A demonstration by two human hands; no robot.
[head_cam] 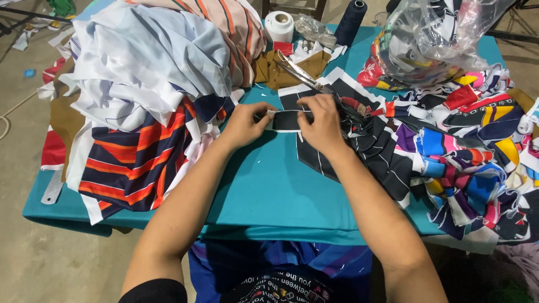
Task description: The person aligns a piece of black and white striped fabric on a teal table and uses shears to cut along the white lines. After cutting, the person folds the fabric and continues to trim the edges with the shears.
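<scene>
1. Black cloth strip (289,120), flat and white-edged, is pinched at its ends by my left hand (244,124) and right hand (321,124), both grips closed on it, above the teal worktop (269,185).
2. One pair of steel scissors (306,77); two thread spools, white (279,26) and navy (351,21).

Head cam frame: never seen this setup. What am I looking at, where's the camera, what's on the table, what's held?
No machine here: a person works with bare hands, and the single camera sits on their head, looking down. The left hand and right hand together pinch a small black fabric piece with white edging over a teal-covered table. Left of it lies a pile of white and striped cloth; right, colourful printed scraps and a clear plastic bag. Behind the hands: large scissors, a white tape roll, a dark thread cone.
</scene>
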